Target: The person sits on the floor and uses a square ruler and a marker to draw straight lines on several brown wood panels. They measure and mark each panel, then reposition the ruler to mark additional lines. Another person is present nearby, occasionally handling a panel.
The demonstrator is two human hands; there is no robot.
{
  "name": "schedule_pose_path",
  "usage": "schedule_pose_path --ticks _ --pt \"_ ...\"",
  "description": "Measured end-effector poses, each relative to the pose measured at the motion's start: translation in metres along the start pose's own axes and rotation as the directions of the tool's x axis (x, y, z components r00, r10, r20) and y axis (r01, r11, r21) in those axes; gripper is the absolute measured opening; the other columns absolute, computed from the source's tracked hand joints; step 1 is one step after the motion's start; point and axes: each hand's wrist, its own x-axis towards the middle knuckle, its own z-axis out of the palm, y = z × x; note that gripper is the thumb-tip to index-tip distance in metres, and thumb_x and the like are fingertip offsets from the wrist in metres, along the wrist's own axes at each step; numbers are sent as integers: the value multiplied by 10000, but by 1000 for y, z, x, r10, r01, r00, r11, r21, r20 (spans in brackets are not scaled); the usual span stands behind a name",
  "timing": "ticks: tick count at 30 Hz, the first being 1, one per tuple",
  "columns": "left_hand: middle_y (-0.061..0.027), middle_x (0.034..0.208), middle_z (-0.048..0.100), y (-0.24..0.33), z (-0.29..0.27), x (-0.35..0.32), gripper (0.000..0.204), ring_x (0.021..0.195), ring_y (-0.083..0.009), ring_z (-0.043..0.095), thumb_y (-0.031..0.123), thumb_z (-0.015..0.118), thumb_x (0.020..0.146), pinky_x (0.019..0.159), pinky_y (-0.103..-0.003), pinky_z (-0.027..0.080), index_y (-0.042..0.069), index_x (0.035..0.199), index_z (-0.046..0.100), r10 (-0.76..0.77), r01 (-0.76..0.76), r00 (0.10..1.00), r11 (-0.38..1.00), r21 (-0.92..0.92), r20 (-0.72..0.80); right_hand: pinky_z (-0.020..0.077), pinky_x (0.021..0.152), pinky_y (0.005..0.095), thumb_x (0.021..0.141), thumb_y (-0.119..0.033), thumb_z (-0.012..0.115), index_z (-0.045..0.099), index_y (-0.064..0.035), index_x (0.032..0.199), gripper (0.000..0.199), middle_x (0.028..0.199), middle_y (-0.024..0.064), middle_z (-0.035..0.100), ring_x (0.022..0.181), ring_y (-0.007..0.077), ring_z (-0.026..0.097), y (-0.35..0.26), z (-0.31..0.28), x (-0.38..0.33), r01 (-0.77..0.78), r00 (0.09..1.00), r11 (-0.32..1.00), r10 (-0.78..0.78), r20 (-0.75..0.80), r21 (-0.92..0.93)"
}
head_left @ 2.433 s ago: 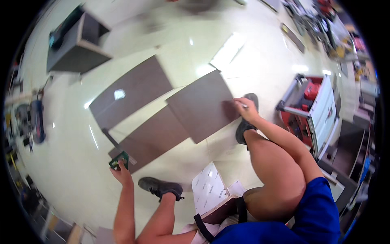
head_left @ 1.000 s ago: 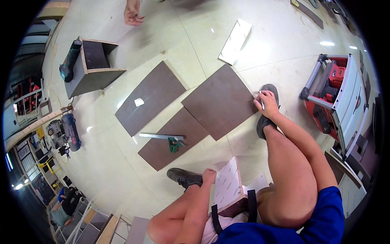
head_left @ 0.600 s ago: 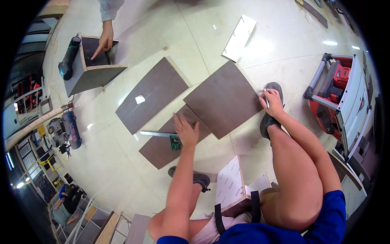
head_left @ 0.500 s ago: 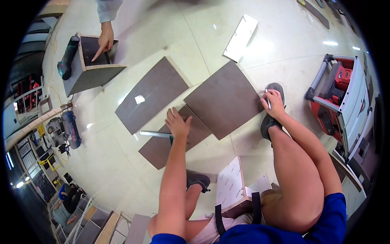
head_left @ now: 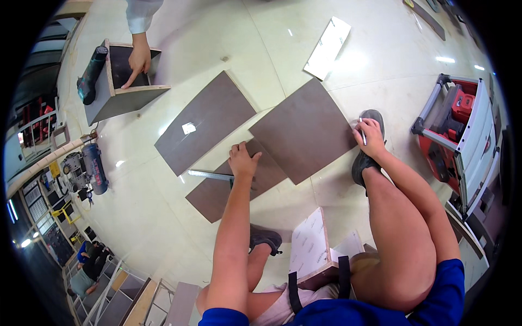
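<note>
My left hand (head_left: 243, 161) rests on the far edge of a narrow dark brown board (head_left: 209, 198) on the floor, fingers bent at the edge and thumb apart. Beside it, a try square's metal blade (head_left: 209, 175) lies across that board; its dark handle is partly hidden by my forearm. My right hand (head_left: 371, 138) is closed on a slim white pen (head_left: 362, 132), over my right shoe and by the right corner of a larger brown board (head_left: 302, 132). The larger board touches the narrow one. A third brown board (head_left: 209, 119) lies farther left, with a small white label (head_left: 188, 128).
A co-worker's hand (head_left: 139, 61) points into an open brown box (head_left: 128, 103) at the far left, beside a dark green cordless tool (head_left: 91, 76). A white panel (head_left: 328, 49) lies far off. Right stands a red and grey tool case (head_left: 443, 130); a white-faced panel piece (head_left: 310, 242) is between my legs.
My left hand has shifted slightly farther away, its fingers drawing together and bending at the board's edge. My right hand keeps the pen. The co-worker's pointing finger has moved slightly toward the box's near edge.
</note>
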Motion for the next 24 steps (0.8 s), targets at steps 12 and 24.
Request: schedule_pose_path --ticks 12,24 --pt "-316 1621 15 31 27 -70 1205 1505 -504 53 474 877 688 1093 -692 315 90 1588 173 134 -147 985 982 118 108 389 1032 441 857 -155 686 662 -69 917 108 1025 128 671 1107 326 584 -6 3 -1 48 999 999 -48 -8 12" --pt "-292 1634 37 21 15 -68 1148 1519 -464 76 446 870 707 1132 -668 277 97 1582 215 66 -77 989 994 82 134 395 1025 445 853 -152 687 659 -78 924 106 1039 137 660 1112 343 577 -12 19 10 92 996 996 -92 3 -10"
